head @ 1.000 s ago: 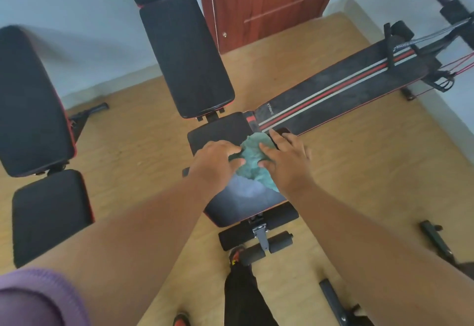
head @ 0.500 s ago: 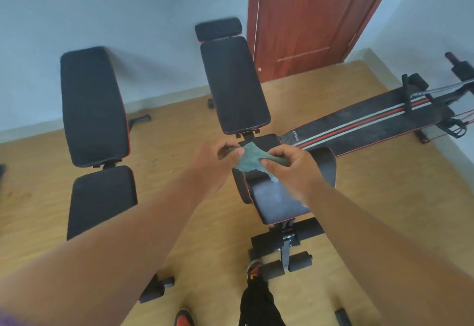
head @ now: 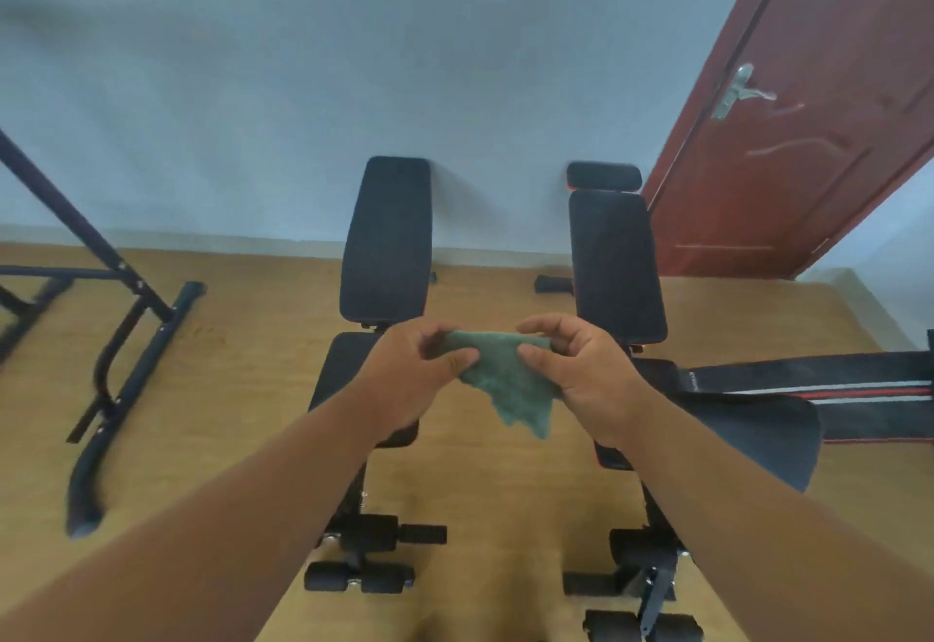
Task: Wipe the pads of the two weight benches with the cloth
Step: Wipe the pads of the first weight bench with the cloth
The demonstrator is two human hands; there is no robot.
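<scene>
Head view: you have lifted the green cloth point(head: 505, 378) off the right bench's seat pad point(head: 758, 431), your left hand point(head: 412, 378) and right hand point(head: 581, 373) each pinching a top corner midair between both benches, likely refolding before wiping the left bench point(head: 386, 242).

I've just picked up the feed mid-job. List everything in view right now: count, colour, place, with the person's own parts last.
cloth: one, green, held up in the air between the two benches.
left bench: one, black pads, centre, backrest raised toward the wall.
right bench: one, black pads with red trim, beside the door.
long board: one, black with red and white stripes, far right on the floor.
metal frame: one, black, left on the floor.
door: one, reddish brown, upper right.
left hand: pinches the cloth's left edge.
right hand: pinches its right edge.
</scene>
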